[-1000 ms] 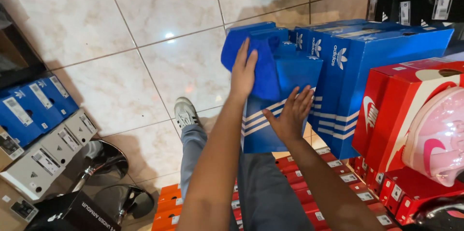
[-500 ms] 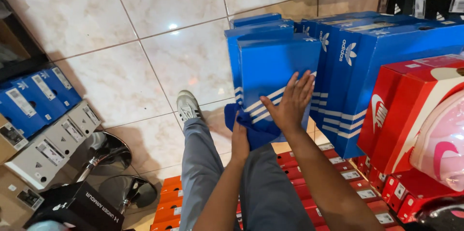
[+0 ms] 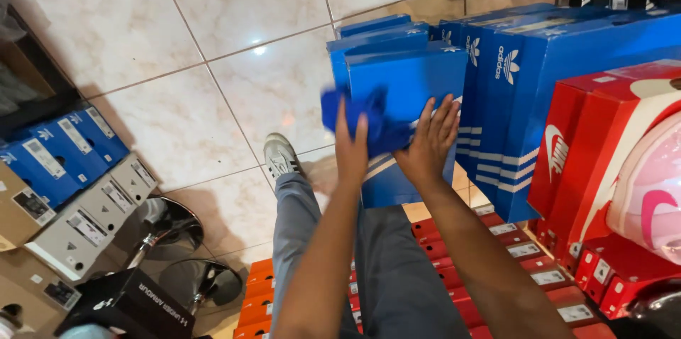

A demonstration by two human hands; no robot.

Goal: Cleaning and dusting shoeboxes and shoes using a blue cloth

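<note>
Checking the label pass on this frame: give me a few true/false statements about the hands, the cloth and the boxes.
1. The left hand holds a blue cloth against a blue shoe box. True.
2. The right hand grips a red box. False: it lies open on the blue shoe box.
3. Red boxes stand to the right of the blue boxes. True.
4. The floor is carpeted. False: it is glossy pale tile.
5. The person is barefoot. False: a pale sneaker shows.

Bare forearms, grey-blue trousers [image 3: 397, 282], and what looks like a grey-and-white trainer [image 3: 282, 158] with dark stripes.
</note>
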